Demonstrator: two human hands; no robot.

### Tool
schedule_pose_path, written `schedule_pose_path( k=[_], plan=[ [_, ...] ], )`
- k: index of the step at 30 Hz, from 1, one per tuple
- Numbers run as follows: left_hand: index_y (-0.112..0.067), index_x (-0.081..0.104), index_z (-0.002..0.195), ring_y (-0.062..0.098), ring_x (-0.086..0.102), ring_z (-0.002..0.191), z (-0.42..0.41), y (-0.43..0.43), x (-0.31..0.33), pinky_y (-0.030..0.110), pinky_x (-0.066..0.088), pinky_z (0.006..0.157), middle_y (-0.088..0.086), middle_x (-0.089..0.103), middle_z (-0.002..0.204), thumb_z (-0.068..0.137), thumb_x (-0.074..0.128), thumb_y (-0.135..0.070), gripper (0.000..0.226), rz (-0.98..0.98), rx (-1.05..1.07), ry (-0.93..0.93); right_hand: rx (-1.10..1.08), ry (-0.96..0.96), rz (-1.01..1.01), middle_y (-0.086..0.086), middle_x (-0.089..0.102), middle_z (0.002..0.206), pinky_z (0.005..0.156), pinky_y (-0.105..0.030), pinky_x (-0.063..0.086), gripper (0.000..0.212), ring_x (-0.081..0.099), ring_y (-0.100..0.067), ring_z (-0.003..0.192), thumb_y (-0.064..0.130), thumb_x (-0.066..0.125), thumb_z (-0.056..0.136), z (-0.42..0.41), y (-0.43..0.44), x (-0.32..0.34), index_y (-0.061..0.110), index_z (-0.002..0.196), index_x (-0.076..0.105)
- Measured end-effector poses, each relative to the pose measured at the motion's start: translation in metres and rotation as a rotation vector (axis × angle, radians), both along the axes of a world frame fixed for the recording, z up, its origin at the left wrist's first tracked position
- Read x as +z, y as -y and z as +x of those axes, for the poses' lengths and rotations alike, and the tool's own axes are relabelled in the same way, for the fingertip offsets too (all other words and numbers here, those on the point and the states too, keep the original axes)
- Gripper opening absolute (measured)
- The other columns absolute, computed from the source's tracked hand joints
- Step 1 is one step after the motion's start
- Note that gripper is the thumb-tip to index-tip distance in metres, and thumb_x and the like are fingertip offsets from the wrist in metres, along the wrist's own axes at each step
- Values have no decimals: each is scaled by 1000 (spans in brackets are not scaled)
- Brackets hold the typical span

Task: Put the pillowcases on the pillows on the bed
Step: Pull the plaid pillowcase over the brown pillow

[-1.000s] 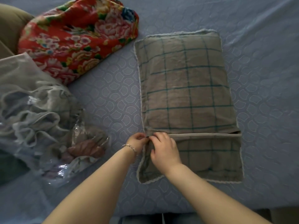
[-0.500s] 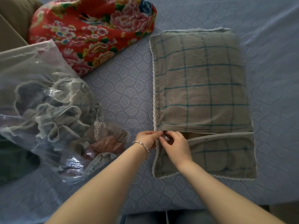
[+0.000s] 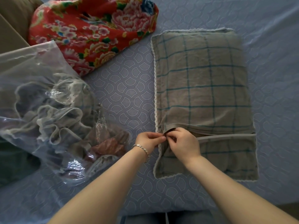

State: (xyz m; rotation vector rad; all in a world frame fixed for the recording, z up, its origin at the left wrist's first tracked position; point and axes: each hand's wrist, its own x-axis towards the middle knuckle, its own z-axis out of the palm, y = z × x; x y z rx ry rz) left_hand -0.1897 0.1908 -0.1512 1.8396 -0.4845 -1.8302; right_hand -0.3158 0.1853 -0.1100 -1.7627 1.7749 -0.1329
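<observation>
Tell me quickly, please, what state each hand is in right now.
Left hand: fingers curled, pinching the plaid pillowcase at the left end of its opening.
Right hand: fingers curled, pinching the same pillowcase there too.

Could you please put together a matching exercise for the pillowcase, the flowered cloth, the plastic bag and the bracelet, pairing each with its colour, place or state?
Things:
1. pillowcase
2. flowered cloth
3. plastic bag
4. bracelet

Descriptions:
A. clear, stuffed with crumpled fabric
B. silver, round the wrist of the left hand
C. beige with teal checks, pinched at its opening
D. red, bundled at the far side of the bed

Pairs: 1-C, 2-D, 3-A, 4-B
</observation>
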Motion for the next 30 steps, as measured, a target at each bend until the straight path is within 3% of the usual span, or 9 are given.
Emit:
schedule_pose_path(
  k=[5, 8, 10, 16, 22, 26, 30],
  plan=[
    [-15, 64, 71, -7, 57, 46, 0, -2, 6, 8, 45, 48, -12, 63, 51, 76, 70, 3, 19, -17, -32, 6, 117, 48, 31, -9, 69, 96, 79, -37, 48, 17, 60, -31, 97, 21, 64, 85, -6, 3, -3, 12, 96, 73],
    [-13, 62, 70, -5, 55, 44, -3, 0, 10, 10, 45, 47, -4, 60, 57, 76, 68, 6, 21, -35, -27, -8, 52, 106, 15, -10, 67, 93, 78, -36, 46, 15, 60, -31, 94, 19, 66, 83, -9, 5, -1, 9, 92, 72],
    [-11, 61, 70, -3, 52, 42, -6, 1, 13, 10, 44, 46, -8, 57, 49, 76, 68, 8, 20, -69, -47, -2, 5, 106, 44, -10, 66, 96, 78, -33, 43, 17, 58, -27, 96, 21, 64, 85, -10, 4, 0, 9, 95, 71],
    [-9, 59, 62, -4, 51, 39, -16, 3, 24, 8, 43, 46, -10, 55, 39, 72, 67, 15, 27, -141, -51, 47, -505, 290, 228, -7, 72, 86, 74, -24, 45, 16, 65, -19, 84, 14, 69, 74, -9, 8, 1, 10, 89, 75],
    [-8, 60, 59, -2, 54, 40, -12, 7, 28, 10, 45, 45, -8, 57, 42, 72, 66, 17, 28, -92, -33, 76, -748, 297, 244, -11, 73, 81, 67, -21, 41, 9, 65, -21, 80, 12, 69, 77, -41, 11, 4, 8, 80, 76],
    [-11, 61, 58, 3, 55, 44, -10, 8, 24, 14, 48, 50, -6, 58, 45, 72, 67, 15, 30, -43, -28, 86, -596, 181, 359, -6, 73, 86, 70, -21, 41, 12, 64, -20, 91, 17, 64, 78, -63, 11, 9, 13, 81, 75],
    [-8, 56, 61, 3, 53, 43, -21, 12, 26, 13, 45, 48, -8, 55, 42, 74, 61, 18, 29, -42, -34, 58, -352, 331, 390, -9, 72, 97, 81, -26, 47, 23, 65, -21, 96, 20, 67, 80, -45, 8, 11, 9, 99, 72]
  ],
)
